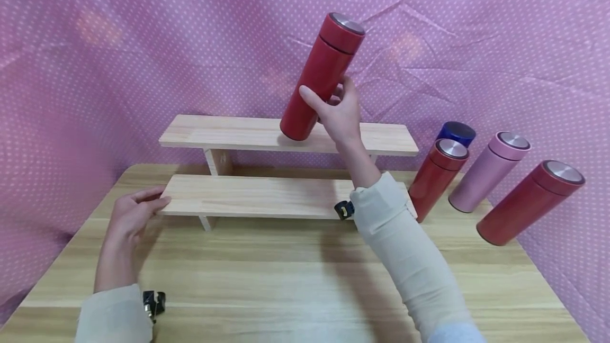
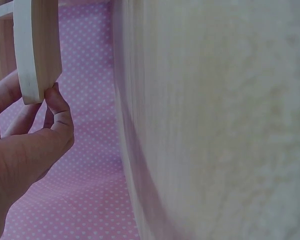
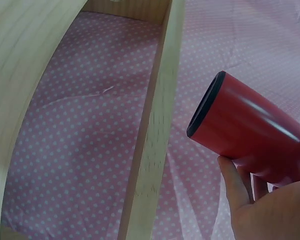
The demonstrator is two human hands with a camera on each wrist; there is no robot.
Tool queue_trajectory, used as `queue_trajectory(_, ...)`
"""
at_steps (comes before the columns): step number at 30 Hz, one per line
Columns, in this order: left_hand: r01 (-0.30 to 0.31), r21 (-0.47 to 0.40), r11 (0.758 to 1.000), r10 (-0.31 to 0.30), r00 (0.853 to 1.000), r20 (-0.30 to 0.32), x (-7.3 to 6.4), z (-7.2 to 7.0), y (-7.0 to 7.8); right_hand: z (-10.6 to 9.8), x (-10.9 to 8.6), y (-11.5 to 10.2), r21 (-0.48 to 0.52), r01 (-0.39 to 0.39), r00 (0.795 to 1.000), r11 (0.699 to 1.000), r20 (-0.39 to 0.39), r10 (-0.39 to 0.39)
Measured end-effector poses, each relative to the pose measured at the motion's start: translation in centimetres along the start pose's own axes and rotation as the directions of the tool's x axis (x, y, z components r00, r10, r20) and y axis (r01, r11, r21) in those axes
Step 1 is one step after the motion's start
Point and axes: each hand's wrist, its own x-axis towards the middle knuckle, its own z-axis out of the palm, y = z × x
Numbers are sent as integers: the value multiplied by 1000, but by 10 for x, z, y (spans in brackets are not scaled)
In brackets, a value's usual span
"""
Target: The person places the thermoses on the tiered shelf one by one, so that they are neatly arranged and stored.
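My right hand (image 1: 340, 113) grips a red thermos bottle (image 1: 324, 70) round its lower half. The bottle is tilted, its steel-topped lid up and to the right, its base over the upper board of a two-tier wooden shelf (image 1: 214, 134). In the right wrist view the black-edged base of the red thermos bottle (image 3: 260, 127) shows beside the board edge, apart from it. At the left end of the lower board (image 1: 267, 197), my left hand (image 1: 135, 213) pinches the board. The left wrist view shows thumb and fingers of the left hand (image 2: 35, 145) about the board's end (image 2: 37, 55).
To the right of the shelf stand another red thermos (image 1: 437, 179), a pink one (image 1: 488, 173) and a further red one (image 1: 529, 202). A blue lid (image 1: 456, 132) shows behind the nearest red bottle. Pink dotted cloth (image 1: 167, 41) hangs behind the wooden table (image 1: 262, 279).
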Motion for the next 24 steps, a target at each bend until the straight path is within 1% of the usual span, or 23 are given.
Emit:
queue_trajectory(5,-2,17,1000,2,1000,11,0,-1,2,4,8,3,-53,-15,1000,999,21,16)
queue_trajectory(7,8,19,1000,-8,1000,16,0,-1,2,6,10,4,-74,-23,999,997,30,26)
queue_trajectory(11,2,35,999,-3,1000,14,0,-1,1,11,14,6,-144,-44,998,989,33,50)
queue_trajectory(18,2,-36,999,-2,1000,14,3,0,-2,22,23,7,-258,-80,995,963,36,93)
queue_trajectory(20,9,-46,999,-8,1000,17,4,0,-3,25,24,7,-262,-92,993,961,45,107)
queue_trajectory(24,9,-47,999,-8,1000,20,5,-1,-3,32,26,9,-267,-90,992,960,67,111)
